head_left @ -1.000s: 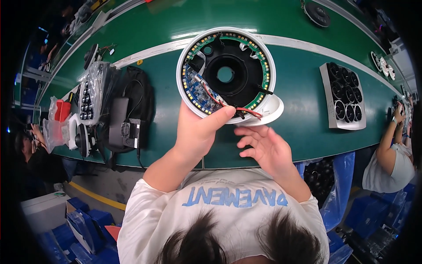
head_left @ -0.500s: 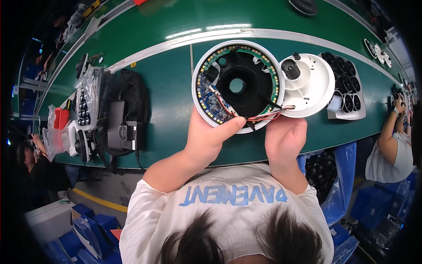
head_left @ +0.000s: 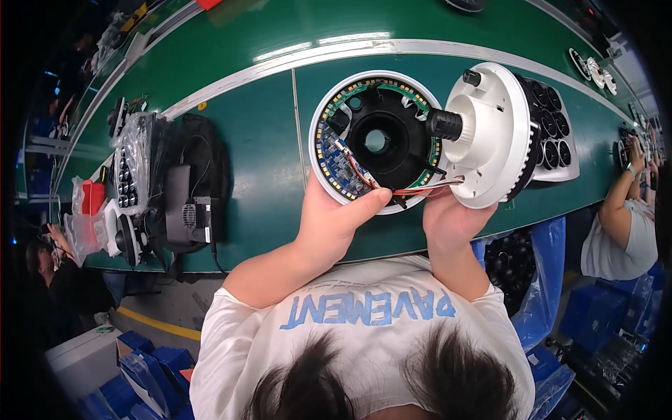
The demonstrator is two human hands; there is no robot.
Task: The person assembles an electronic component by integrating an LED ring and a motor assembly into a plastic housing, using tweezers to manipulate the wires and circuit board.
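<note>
Two hands work side by side, apart from each other. The left hand [head_left: 343, 213] is clamped on a round white-rimmed housing [head_left: 402, 143], thumb over the near edge, its other fingers out of sight underneath. The right hand [head_left: 453, 222] sits against the lower edge of a tilted white round part [head_left: 490, 150]; its fingers disappear behind — how far they close cannot be told. Thin wires [head_left: 427, 187] link the two pieces, partly covered by the left thumb. The white part's dark ribbed side shows only edge-on, and it hides some of a tray [head_left: 560, 172] of black rings beyond the right hand. Far ahead of both hands, a dark object [head_left: 465, 4] is cut off by the upper border.

The worktop [head_left: 266, 175] is green, with a pale strip [head_left: 350, 49] crossing it beyond the hands. Well left of the left hand lie a black bag [head_left: 215, 154] and crumpled clear plastic [head_left: 143, 154] — its contents hard to make out. Near the right forearm hangs a blue plastic liner [head_left: 549, 280] holding dark pieces. Co-workers sit far out on either side, the left one in shadow.
</note>
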